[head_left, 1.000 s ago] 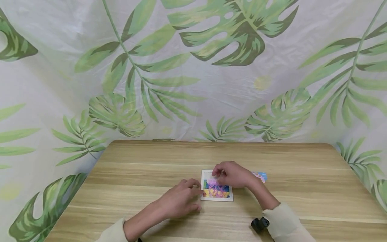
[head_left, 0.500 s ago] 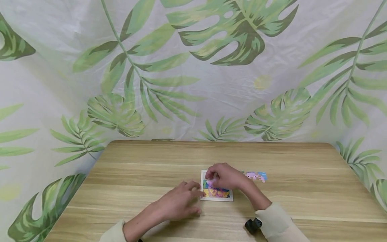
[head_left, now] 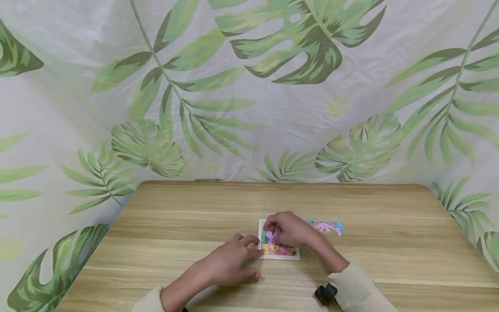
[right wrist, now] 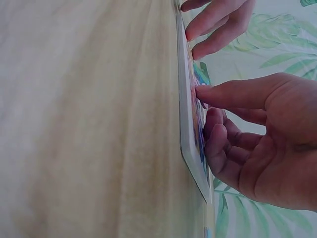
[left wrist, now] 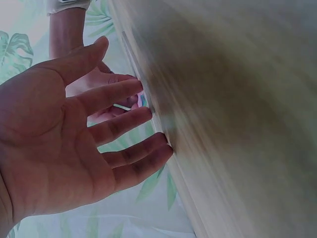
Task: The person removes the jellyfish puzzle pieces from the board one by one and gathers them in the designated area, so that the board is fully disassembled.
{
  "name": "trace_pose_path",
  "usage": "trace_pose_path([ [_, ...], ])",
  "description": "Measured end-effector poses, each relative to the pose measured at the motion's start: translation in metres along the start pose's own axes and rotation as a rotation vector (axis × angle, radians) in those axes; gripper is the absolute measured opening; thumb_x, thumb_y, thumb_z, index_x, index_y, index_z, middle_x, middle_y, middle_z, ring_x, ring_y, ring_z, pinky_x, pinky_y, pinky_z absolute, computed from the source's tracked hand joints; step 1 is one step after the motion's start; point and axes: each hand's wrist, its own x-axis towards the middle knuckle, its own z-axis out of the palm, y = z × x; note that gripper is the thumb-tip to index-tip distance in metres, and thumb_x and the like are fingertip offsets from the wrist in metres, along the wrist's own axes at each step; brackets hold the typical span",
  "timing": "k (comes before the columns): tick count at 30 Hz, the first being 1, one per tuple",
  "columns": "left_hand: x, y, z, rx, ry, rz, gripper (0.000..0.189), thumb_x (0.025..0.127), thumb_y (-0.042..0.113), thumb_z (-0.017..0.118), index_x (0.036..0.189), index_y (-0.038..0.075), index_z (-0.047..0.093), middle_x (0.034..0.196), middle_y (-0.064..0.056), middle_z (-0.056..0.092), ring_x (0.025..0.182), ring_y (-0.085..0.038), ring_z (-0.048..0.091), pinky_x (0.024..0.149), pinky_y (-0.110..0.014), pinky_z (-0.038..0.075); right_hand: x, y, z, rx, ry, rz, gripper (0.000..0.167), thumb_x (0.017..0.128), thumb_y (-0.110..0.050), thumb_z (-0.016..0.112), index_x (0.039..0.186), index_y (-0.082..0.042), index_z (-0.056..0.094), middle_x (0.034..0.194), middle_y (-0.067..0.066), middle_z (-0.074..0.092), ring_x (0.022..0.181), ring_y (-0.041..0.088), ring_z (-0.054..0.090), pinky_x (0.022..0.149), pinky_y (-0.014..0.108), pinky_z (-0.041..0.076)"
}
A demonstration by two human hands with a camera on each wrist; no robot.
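Shifted leftward over puzzle board (head_left: 278,258) on tabletop (head_left: 187,225) since a second ago: right hand (head_left: 289,227), fingers curled, any pinch on a piece unclear. Left hand (head_left: 231,261) spread at board's left edge. Loose pieces (head_left: 325,226) more exposed; work likely upper-left.

Behind the worktop (head_left: 187,216), and also along its left and right sides: the cloth (head_left: 234,134). On the worktop, near the middle and well apart from the far edge: the board (head_left: 286,257), lying flat. Inside its rim, in the near part: set pieces (head_left: 273,250). To the right of the board, level with its far part: loose pieces (head_left: 325,226), in a row, behind the right hand (head_left: 290,227). At the left edge of the board, touching it with fingertips: the left hand (head_left: 231,261). Over the board, from its right side: the right hand, with fingertips at its face. Before this hand, just left of the right sleeve (head_left: 356,284): a device (head_left: 325,294).
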Motion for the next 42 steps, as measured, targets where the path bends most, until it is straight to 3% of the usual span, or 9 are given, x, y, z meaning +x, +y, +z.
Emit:
trace_pose_path([
  [8, 0.001, 0.000, -0.001, 0.015, -0.009, -0.003, 0.048, 0.098, 0.043, 0.079, 0.139, 0.020, 0.074, 0.153, -0.006, 0.059, 0.132, -0.031, 0.058, 0.105, -0.046, 0.057, 0.000, 0.001, -0.001, 0.012, -0.016, 0.001, 0.029, 0.084, 0.012, 0.074, 0.109, -0.004, 0.075, 0.092, 0.005, 0.070, 0.077, 0.010, 0.058, 0.070, 0.023, 0.050],
  [17, 0.001, 0.001, -0.001, 0.015, -0.008, 0.000, 0.049, 0.098, 0.043, 0.079, 0.139, 0.018, 0.073, 0.154, -0.006, 0.059, 0.133, -0.031, 0.058, 0.104, -0.047, 0.058, 0.001, 0.008, 0.000, 0.043, 0.003, -0.020, 0.012, 0.102, -0.004, 0.068, 0.108, -0.010, 0.076, 0.094, 0.000, 0.074, 0.082, 0.007, 0.061, 0.074, 0.024, 0.050],
  [24, 0.001, 0.001, -0.001, 0.011, -0.010, -0.001, 0.049, 0.098, 0.043, 0.079, 0.140, 0.018, 0.073, 0.153, -0.007, 0.059, 0.130, -0.030, 0.059, 0.104, -0.045, 0.058, 0.001, 0.012, 0.001, 0.065, 0.002, -0.029, 0.012, 0.103, -0.007, 0.066, 0.109, -0.011, 0.076, 0.089, -0.001, 0.071, 0.074, 0.008, 0.057, 0.071, 0.024, 0.047],
  [42, 0.002, 0.002, -0.002, 0.011, -0.010, -0.009, 0.050, 0.097, 0.044, 0.080, 0.139, 0.019, 0.073, 0.153, -0.007, 0.060, 0.131, -0.031, 0.059, 0.107, -0.048, 0.057, 0.000, 0.008, 0.002, 0.100, 0.003, -0.009, 0.014, 0.104, -0.005, 0.063, 0.110, -0.010, 0.074, 0.090, 0.002, 0.071, 0.077, 0.010, 0.057, 0.071, 0.025, 0.046],
])
